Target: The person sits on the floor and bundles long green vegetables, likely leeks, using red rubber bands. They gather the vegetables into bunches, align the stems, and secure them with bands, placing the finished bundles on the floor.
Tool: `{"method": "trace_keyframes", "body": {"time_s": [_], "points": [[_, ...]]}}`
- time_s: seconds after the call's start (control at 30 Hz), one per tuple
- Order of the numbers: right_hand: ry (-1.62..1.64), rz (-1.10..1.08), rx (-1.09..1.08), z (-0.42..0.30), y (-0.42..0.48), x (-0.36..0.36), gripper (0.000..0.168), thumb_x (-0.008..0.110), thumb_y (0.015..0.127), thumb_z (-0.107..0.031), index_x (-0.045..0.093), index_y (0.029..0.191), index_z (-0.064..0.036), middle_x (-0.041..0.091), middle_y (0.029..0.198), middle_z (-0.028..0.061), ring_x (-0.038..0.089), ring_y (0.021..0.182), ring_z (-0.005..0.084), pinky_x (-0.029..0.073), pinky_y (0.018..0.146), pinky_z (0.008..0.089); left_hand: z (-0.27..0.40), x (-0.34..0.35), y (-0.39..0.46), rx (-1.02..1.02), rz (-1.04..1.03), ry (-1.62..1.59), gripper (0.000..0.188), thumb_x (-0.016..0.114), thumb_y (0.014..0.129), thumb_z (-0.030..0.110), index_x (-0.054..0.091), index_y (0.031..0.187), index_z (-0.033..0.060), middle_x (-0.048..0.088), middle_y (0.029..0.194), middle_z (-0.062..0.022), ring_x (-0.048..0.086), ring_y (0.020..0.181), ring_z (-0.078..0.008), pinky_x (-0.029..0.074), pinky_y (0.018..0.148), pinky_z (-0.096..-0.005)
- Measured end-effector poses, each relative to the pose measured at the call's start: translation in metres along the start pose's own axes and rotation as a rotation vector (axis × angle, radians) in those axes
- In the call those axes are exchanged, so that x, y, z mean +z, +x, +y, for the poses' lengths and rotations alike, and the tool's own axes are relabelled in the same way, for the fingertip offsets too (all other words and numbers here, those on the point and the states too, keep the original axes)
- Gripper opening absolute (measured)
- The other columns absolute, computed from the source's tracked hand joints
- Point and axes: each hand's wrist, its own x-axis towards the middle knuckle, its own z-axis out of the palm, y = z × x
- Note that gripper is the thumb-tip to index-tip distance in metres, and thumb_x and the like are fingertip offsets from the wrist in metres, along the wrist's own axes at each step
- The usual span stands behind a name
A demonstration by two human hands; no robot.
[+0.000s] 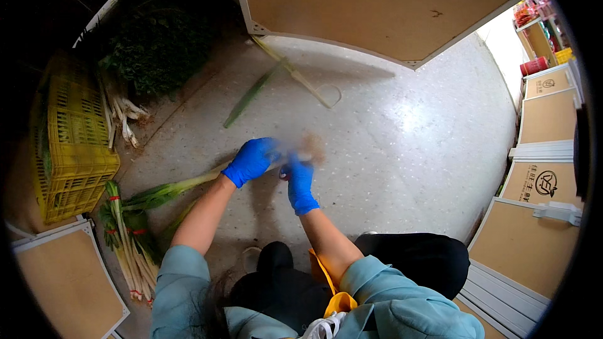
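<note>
My left hand (252,161), in a blue glove, is closed around the pale stalk of a long leek or large green onion (207,176). Its green leaves trail down to the left above the floor. Close to the root end (313,148), my right hand (299,181), gloved in blue too, is at the stalk. A small reddish item, too unclear to name, shows at the fingers of that hand. A blur covers the fingertips and roots, so the exact grip of the right hand is hidden. Bundles of green onions (129,249) with red bands lie at the lower left.
A yellow plastic crate (77,150) stands at the left, beside loose onions with roots (127,115) and a dark leafy green heap (158,52). A cut leaf (254,96) and a stalk (301,77) lie ahead on the floor. Tan white-framed panels (377,9) stand ahead and right.
</note>
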Motion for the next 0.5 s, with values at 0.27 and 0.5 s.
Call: {"method": "trace_keyframes", "body": {"time_s": [0.27, 0.5], "points": [[-0.019, 0.045, 0.004, 0.006, 0.003, -0.002, 0.031, 0.058, 0.082, -0.035, 0.056, 0.079, -0.004, 0.054, 0.062, 0.0046, 0.052, 0.052, 0.0124, 0.040, 0.042, 0.0240, 0.035, 0.005, 0.009, 0.260, 0.274, 0.583, 0.043, 0.059, 0.072, 0.013, 0.056, 0.114, 0.0185, 0.059, 0.087, -0.0063, 0.057, 0.075, -0.0245, 0.048, 0.063, -0.0349], [0.143, 0.029, 0.037, -0.013, -0.009, 0.007, 0.016, 0.058, 0.084, -0.020, 0.055, 0.089, -0.006, 0.057, 0.073, 0.0024, 0.051, 0.060, 0.0090, 0.039, 0.051, 0.0224, 0.038, 0.012, 0.002, 0.257, 0.204, 0.338, 0.042, 0.057, 0.077, 0.012, 0.052, 0.119, 0.0180, 0.054, 0.099, -0.0119, 0.053, 0.084, -0.0283, 0.046, 0.071, -0.0353]]}}
